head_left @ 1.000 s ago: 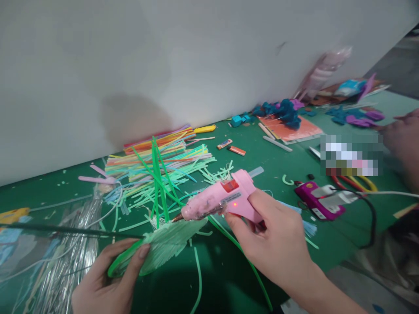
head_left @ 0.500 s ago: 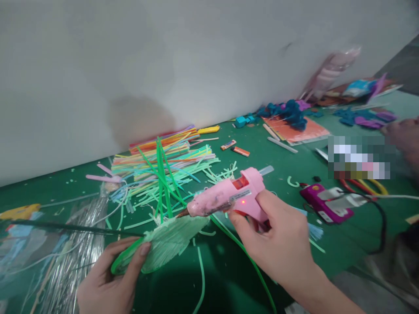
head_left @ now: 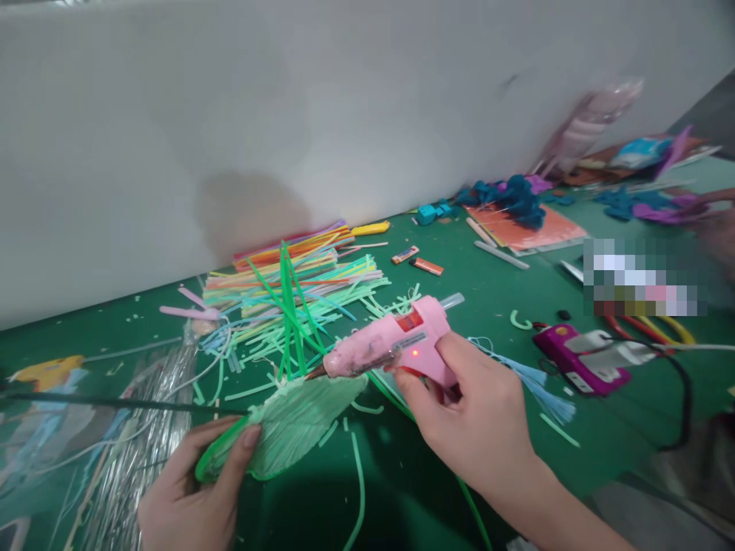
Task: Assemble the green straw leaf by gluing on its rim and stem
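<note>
My right hand [head_left: 471, 417] grips a pink hot glue gun [head_left: 390, 346] with a red light lit on its body. Its nozzle touches the upper edge of a pale green paper leaf [head_left: 298, 421]. My left hand [head_left: 192, 493] pinches the near end of that leaf, where a dark thin stick [head_left: 115, 403] runs off to the left. Long green strips [head_left: 287, 314] stand up just behind the leaf.
A green table [head_left: 494, 306] runs along a grey wall. On it lie a pile of coloured straws [head_left: 298, 272], clear plastic wrap [head_left: 132, 444], two lighters [head_left: 418, 260], a purple glue gun [head_left: 574, 356] with a black cable, and blue and purple paper flowers [head_left: 514, 195]. Another person's hand [head_left: 717, 229] shows at the right edge.
The view has drifted slightly, so everything sits a little further right. The glue gun's nozzle stays at the leaf's upper edge and both hands keep their hold.
</note>
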The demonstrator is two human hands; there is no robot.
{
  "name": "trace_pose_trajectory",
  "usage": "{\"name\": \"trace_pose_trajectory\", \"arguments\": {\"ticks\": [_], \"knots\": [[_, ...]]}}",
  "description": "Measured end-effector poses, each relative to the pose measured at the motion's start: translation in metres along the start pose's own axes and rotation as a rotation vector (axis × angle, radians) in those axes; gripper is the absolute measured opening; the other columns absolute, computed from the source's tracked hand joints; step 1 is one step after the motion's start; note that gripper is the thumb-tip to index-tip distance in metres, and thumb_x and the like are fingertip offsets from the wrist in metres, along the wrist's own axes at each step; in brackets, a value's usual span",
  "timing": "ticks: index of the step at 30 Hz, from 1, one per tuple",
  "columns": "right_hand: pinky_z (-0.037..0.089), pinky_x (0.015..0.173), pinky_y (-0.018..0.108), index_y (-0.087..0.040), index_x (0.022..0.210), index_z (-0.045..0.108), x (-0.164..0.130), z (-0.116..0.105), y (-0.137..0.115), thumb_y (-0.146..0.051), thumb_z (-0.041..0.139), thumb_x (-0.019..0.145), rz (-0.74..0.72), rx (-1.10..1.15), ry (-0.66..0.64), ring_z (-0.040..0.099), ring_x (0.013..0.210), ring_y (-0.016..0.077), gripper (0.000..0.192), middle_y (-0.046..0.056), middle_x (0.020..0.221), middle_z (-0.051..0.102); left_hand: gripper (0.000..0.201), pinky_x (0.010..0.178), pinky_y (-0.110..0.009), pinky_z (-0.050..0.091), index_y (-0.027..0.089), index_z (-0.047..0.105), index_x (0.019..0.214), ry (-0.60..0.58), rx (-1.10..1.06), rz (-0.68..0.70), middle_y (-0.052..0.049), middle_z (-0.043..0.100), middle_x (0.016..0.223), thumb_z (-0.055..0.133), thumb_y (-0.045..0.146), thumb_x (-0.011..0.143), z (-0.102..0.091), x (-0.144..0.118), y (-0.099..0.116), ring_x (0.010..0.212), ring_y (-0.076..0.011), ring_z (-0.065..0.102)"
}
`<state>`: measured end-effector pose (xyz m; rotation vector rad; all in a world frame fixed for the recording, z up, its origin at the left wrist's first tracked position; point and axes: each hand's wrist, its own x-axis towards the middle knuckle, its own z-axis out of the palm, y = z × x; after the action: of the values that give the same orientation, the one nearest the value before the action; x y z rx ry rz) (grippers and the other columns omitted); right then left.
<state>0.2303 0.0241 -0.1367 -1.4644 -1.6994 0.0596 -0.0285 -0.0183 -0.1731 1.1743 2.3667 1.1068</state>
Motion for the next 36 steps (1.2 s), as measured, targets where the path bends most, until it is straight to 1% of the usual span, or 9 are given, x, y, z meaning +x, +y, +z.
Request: {"name": "trace_pose_trajectory", "arguments": {"ticks": [4,8,12,15,19,27,32,34,36], "knots": [[0.028,0.044,0.024,-0.023,0.07,0.037,0.0001,0.0012,-0.0033,-0.016,0.064,0.081,-0.006,0.004,-0.03,0.033,0.046,0.0082,0.03,-0.007,0.062,0.044,0.053,0.06,-0.031,0.045,0.024,0.074,0.085,-0.01,-0.012,-0.028,-0.001,0.072,0.08,0.078,0.07,0.06,-0.0012,-0.0001,-0.0003,0.072,-0.0217,0.061],[0.027,0.043,0.024,-0.024,0.069,0.036,0.0008,0.0,-0.0013,-0.016,0.062,0.081,-0.005,-0.005,-0.025,0.033,0.045,0.0084,0.03,-0.007,0.06,0.042,0.049,0.066,-0.032,0.047,0.024,0.073,0.084,0.004,-0.02,-0.004,-0.001,0.072,0.081,0.077,0.067,0.062,-0.0016,-0.0019,0.0026,0.076,-0.0227,0.062],[0.026,0.042,0.024,-0.024,0.067,0.034,0.0032,0.001,-0.0004,-0.019,0.063,0.08,0.034,-0.003,-0.021,0.032,0.044,0.0076,0.032,-0.008,0.059,0.043,0.048,0.061,-0.031,0.045,0.024,0.073,0.085,0.007,-0.014,-0.033,-0.001,0.072,0.081,0.077,0.067,0.062,-0.0023,-0.0027,0.0026,0.074,-0.0222,0.061],[0.027,0.043,0.024,-0.024,0.066,0.034,0.0044,0.0048,-0.0024,-0.02,0.066,0.078,0.065,0.001,-0.014,0.034,0.044,0.0074,0.034,-0.007,0.06,0.045,0.048,0.065,-0.032,0.046,0.025,0.073,0.087,0.005,-0.021,-0.059,-0.001,0.072,0.083,0.078,0.065,0.061,-0.0022,-0.0022,-0.0001,0.078,-0.0227,0.062],[0.028,0.045,0.025,-0.024,0.067,0.037,0.0038,0.0089,-0.0038,-0.02,0.064,0.079,0.038,-0.003,-0.017,0.032,0.046,0.0082,0.03,-0.006,0.061,0.046,0.047,0.07,-0.033,0.048,0.024,0.073,0.087,-0.003,-0.041,-0.038,-0.001,0.072,0.083,0.078,0.064,0.063,-0.001,-0.0016,-0.0007,0.081,-0.0235,0.064],[0.027,0.045,0.026,-0.023,0.071,0.044,0.0026,0.0064,-0.0022,-0.018,0.062,0.081,0.003,-0.007,-0.027,0.03,0.046,0.0092,0.021,-0.007,0.061,0.044,0.045,0.068,-0.034,0.048,0.024,0.073,0.087,0.01,-0.028,-0.028,-0.001,0.072,0.082,0.077,0.062,0.064,-0.002,-0.0013,-0.0022,0.078,-0.0233,0.063],[0.027,0.045,0.026,-0.023,0.072,0.044,0.0018,0.0068,-0.0025,-0.018,0.062,0.082,-0.004,-0.01,-0.031,0.03,0.046,0.0097,0.021,-0.007,0.06,0.043,0.044,0.066,-0.033,0.048,0.025,0.071,0.083,0.01,-0.016,-0.039,-0.001,0.07,0.078,0.076,0.063,0.063,-0.0018,-0.002,0.0036,0.076,-0.0231,0.062],[0.028,0.045,0.026,-0.023,0.071,0.043,0.0017,0.0072,-0.0021,-0.018,0.061,0.082,-0.004,-0.003,-0.033,0.031,0.046,0.0096,0.022,-0.007,0.061,0.044,0.045,0.064,-0.033,0.048,0.025,0.071,0.084,0.013,-0.006,-0.042,-0.001,0.07,0.077,0.076,0.063,0.062,-0.002,-0.0013,0.0032,0.074,-0.023,0.062],[0.028,0.044,0.025,-0.023,0.071,0.042,0.002,0.0073,-0.0015,-0.018,0.061,0.082,-0.005,0.0,-0.032,0.032,0.046,0.0094,0.022,-0.006,0.061,0.045,0.045,0.066,-0.034,0.05,0.025,0.072,0.085,0.018,-0.004,-0.041,-0.001,0.069,0.075,0.077,0.064,0.062,-0.0024,-0.0003,0.0015,0.073,-0.023,0.062]]}}
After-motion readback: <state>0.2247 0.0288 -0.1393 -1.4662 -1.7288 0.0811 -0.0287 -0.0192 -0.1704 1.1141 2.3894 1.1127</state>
